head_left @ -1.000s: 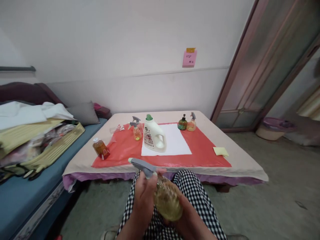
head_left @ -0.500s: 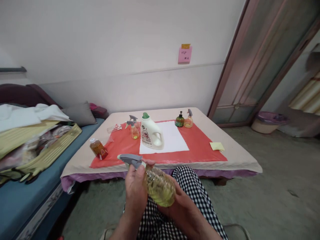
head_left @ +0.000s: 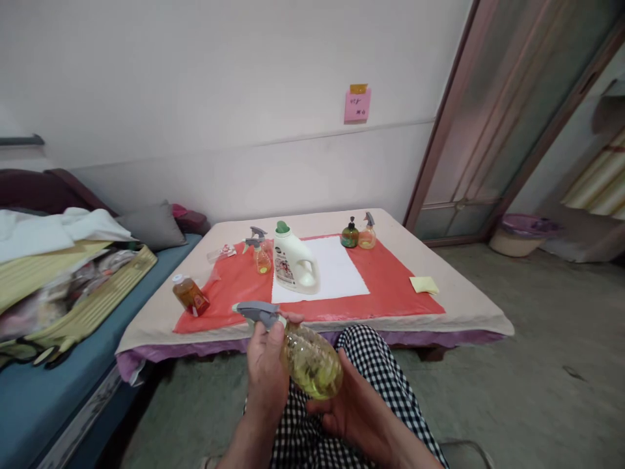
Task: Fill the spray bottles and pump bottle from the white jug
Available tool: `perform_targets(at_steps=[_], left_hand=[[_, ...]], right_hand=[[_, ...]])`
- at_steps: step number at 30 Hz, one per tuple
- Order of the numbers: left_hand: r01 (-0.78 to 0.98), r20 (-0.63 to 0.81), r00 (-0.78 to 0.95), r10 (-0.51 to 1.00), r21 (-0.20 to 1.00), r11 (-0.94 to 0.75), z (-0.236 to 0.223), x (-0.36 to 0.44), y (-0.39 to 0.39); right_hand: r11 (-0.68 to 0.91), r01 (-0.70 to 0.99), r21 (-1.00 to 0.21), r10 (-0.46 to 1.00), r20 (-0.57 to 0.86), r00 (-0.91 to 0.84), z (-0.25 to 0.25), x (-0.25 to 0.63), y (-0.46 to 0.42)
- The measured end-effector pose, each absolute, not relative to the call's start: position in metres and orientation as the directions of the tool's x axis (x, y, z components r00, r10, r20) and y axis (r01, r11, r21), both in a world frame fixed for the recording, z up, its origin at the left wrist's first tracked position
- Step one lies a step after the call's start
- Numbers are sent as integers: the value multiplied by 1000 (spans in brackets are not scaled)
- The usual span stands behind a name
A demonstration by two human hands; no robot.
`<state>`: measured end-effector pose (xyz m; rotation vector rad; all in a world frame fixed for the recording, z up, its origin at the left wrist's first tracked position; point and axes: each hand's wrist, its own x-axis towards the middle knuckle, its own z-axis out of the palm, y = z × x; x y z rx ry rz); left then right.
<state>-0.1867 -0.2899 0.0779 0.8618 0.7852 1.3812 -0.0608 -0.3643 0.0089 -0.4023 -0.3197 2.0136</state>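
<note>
A clear spray bottle point(head_left: 312, 361) with yellowish liquid and a grey trigger head lies tilted above my lap, its nozzle to the left. My left hand point(head_left: 268, 365) is closed around its neck, just below the trigger. At the bottle's base, my right hand point(head_left: 354, 404) cups it loosely, with some fingers curled beneath. On the low table ahead, a large white detergent jug point(head_left: 293, 264) with a green cap stands on a white cloth point(head_left: 336, 260). Left of the jug are two more spray bottles point(head_left: 262, 259), one partly behind the other.
A red cloth point(head_left: 390, 280) covers part of the bed-like table point(head_left: 459, 306). An amber bottle point(head_left: 190, 296) leans at the left; a green pump bottle point(head_left: 349, 236) and an orange-tinted spray bottle point(head_left: 367, 236) stand at the back right. Yellow notes point(head_left: 424, 285) lie near the right edge.
My right hand has loosened and slid slightly down at the base, showing more of its fingers. The spray bottle has turned slightly; my left hand keeps its hold.
</note>
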Motion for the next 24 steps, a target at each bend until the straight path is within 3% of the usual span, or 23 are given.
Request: perform_targets(at_steps=[5, 9, 16, 20, 24], left_hand=[[-501, 29, -5, 1000, 865, -27, 73, -188, -284], [-483, 52, -26, 998, 874, -58, 76, -189, -277], [-609, 28, -302, 953, 763, -215, 83, -199, -247], [-693, -64, -311, 948, 698, -181, 73, -210, -232], [-740, -139, -339, 930, 650, -173, 63, -220, -222]], right_hand=[[-212, -888, -407, 977, -104, -185, 10, -62, -364], [-231, -885, -404, 971, -147, -186, 6, -60, -359], [-233, -885, -403, 950, -289, -118, -17, -32, -323], [-86, -865, -494, 978, -209, 23, 3, -4, -282], [40, -746, -665, 975, -137, 174, 43, 19, -227]])
